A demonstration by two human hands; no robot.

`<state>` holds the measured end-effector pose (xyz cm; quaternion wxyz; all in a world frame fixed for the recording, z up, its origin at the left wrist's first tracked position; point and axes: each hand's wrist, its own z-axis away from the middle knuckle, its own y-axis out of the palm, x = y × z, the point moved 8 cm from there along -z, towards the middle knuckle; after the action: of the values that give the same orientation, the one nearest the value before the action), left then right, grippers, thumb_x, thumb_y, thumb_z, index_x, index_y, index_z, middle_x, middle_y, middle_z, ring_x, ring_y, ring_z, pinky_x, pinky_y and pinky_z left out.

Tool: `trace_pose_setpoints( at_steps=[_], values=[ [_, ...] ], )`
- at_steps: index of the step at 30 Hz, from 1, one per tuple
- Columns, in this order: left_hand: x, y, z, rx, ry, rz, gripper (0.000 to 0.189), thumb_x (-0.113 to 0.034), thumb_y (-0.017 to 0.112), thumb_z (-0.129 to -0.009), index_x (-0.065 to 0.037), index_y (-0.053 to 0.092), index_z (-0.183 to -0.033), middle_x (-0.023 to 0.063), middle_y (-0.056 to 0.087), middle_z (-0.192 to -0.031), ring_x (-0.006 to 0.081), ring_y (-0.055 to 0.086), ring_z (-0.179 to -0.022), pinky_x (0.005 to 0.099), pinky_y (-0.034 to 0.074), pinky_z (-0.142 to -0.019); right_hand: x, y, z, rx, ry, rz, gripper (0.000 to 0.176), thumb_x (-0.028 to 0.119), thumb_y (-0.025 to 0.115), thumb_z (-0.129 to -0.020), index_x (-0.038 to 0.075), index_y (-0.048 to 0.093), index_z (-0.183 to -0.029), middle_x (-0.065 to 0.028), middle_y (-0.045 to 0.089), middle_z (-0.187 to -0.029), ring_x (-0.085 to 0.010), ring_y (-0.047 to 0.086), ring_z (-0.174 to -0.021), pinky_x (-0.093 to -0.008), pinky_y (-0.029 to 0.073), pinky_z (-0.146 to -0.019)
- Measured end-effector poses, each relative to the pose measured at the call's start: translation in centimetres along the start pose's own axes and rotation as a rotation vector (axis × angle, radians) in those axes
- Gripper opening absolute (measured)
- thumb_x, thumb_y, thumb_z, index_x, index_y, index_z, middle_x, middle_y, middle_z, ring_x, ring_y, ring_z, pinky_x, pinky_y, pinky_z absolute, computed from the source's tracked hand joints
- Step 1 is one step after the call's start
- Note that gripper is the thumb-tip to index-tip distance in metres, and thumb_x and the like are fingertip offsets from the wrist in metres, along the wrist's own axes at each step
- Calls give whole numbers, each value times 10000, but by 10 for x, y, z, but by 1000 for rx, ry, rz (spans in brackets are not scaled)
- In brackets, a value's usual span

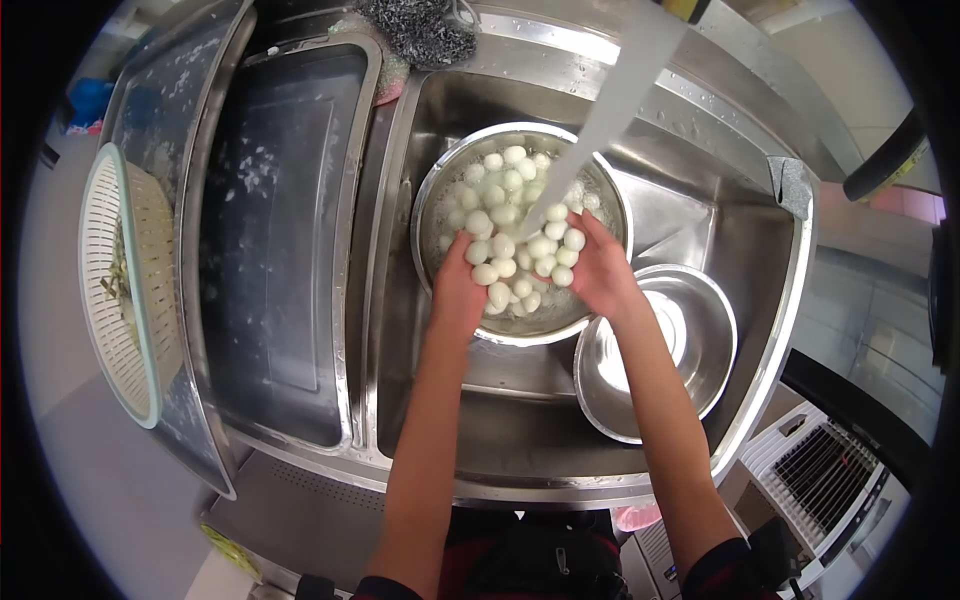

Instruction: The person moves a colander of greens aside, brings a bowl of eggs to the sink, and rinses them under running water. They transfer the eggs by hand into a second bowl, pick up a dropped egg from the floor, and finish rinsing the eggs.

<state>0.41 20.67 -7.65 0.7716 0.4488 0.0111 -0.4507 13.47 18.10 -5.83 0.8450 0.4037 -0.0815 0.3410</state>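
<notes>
Many small white peeled quail eggs (pixel 515 181) lie in foamy water inside a round steel bowl (pixel 545 336) in the sink. My left hand (pixel 459 288) is cupped at the bowl's near left side, its fingers under a heap of eggs. Opposite it, my right hand (pixel 603 275) curls around more eggs at the right side. The fingertips of both hands are partly hidden by the eggs. A stream of water (pixel 622 85) falls from the tap into the bowl, between the hands.
A second steel bowl (pixel 712 350) stands tilted in the sink (pixel 660 215), under my right forearm. Left of it is a wet basin (pixel 275 220) with a raised metal panel. A white plastic basket (pixel 155 270) leans further left. Steel scouring wool (pixel 420 30) lies at the back.
</notes>
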Motion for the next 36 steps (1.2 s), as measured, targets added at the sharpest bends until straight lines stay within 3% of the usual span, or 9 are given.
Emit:
trace_pose_setpoints(
  at_steps=[6, 9, 12, 14, 17, 20, 24, 29, 36],
  values=[
    [-33, 3, 16, -55, 109, -301, 400, -290, 361, -859, -24, 417, -1152, 93, 410, -1181, 203, 398, -1078, 325, 293, -925, 50, -16, 11, -167, -105, 314, 397, 283, 382, -847, 13, 437, -1133, -109, 452, -1134, -194, 468, -991, -315, 378, -829],
    [-59, -6, 7, -272, 424, -630, 433, -286, 354, -865, 12, 385, -1177, 124, 388, -1216, 213, 387, -1102, 286, 280, -926, 84, -29, -5, -271, -404, 901, 411, 279, 427, -833, 1, 448, -1134, -140, 464, -1133, -185, 416, -1053, -254, 322, -870],
    [-48, -33, -32, -318, 478, -835, 494, -351, 349, -856, -2, 356, -1206, 119, 383, -1224, 230, 356, -1126, 288, 239, -947, 66, -36, -32, -313, -384, 879, 406, 299, 408, -847, 11, 451, -1129, -75, 464, -1136, -152, 393, -1064, -268, 287, -900],
    [-20, -58, -56, -290, 180, -556, 598, -469, 347, -821, -57, 300, -1252, 108, 324, -1269, 231, 300, -1162, 310, 221, -957, 50, -42, -45, -316, -336, 795, 445, 334, 375, -856, 27, 397, -1177, -95, 435, -1165, -165, 393, -1073, -278, 294, -906],
    [13, -63, -71, -314, -11, -100, 596, -482, 362, -812, -55, 334, -1226, 76, 401, -1201, 203, 379, -1095, 294, 294, -923, 10, -36, -48, -349, -67, 161, 582, 470, 332, -827, 63, 284, -1240, -124, 379, -1208, -234, 392, -1088, -337, 321, -913],
    [20, -43, -61, -403, -83, -274, 639, -530, 365, -789, -58, 338, -1219, 86, 402, -1196, 206, 380, -1096, 302, 318, -909, -17, -23, -48, -315, 138, 53, 620, 508, 333, -808, 61, 291, -1236, -136, 380, -1204, -259, 407, -1076, -348, 326, -914],
    [17, -4, -55, 40, -154, -210, 527, -407, 438, -811, -114, 341, -1238, 77, 387, -1215, 203, 379, -1093, 321, 311, -902, -11, 0, -35, -5, 190, 109, 590, 488, 320, -817, 79, 289, -1241, -117, 381, -1214, -258, 415, -1076, -409, 381, -853],
    [-41, 14, -11, -92, 133, -486, 337, -151, 518, -788, -35, 465, -1099, 57, 504, -1015, 139, 464, -959, 251, 370, -818, 42, 2, 0, -102, 52, 528, 494, 321, 455, -812, 68, 326, -1216, -79, 463, -1101, -166, 463, -990, -316, 405, -831],
    [-64, -13, -11, -262, 407, -835, 340, -203, 493, -804, 0, 483, -1076, 126, 527, -1035, 202, 476, -993, 290, 358, -842, 85, -25, -4, -314, -165, 881, 390, 245, 473, -801, 28, 437, -1124, -75, 508, -1033, -150, 474, -964, -265, 337, -851]
  ],
)
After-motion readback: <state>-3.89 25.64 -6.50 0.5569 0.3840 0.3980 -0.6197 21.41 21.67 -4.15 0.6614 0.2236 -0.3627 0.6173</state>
